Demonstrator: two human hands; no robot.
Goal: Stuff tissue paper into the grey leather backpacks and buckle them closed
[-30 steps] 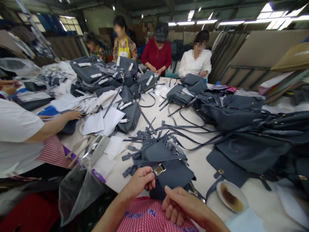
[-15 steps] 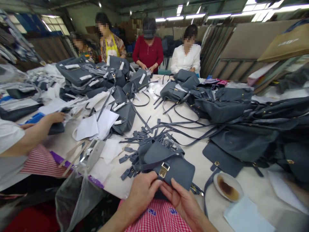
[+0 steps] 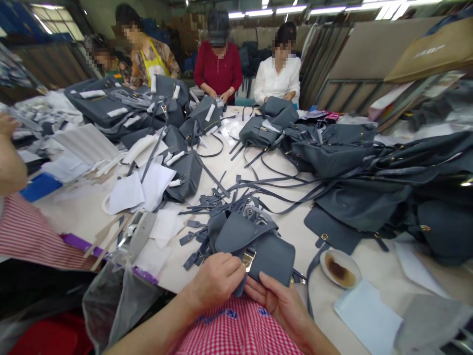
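Note:
A dark blue-grey handbag [image 3: 275,254] with a gold clasp [image 3: 249,260] lies at the near table edge, its front towards me. My left hand [image 3: 218,278] is closed, fingers curled against the bag just left of the clasp; the exact part pinched is hidden. Below the bag's lower edge, my right hand [image 3: 275,298] grips it with the thumb on the front and the fingers underneath. A wide strap [image 3: 258,233] loops across the top of the bag. Behind and left of it, several narrow straps with tabs [image 3: 194,236] lie in a tangled heap.
Blue-grey bags pile up at the left [image 3: 121,106] and right [image 3: 365,197]. A dish with brown liquid [image 3: 342,268] and a pale blue sheet [image 3: 367,315] are at my right. White papers [image 3: 127,192] lie left. Several co-workers stand around the table.
My left hand has curled up more and shifted onto the left side of the clasp. The right hand keeps its hold. The co-worker's arm at left has moved back, and the view has tilted slightly.

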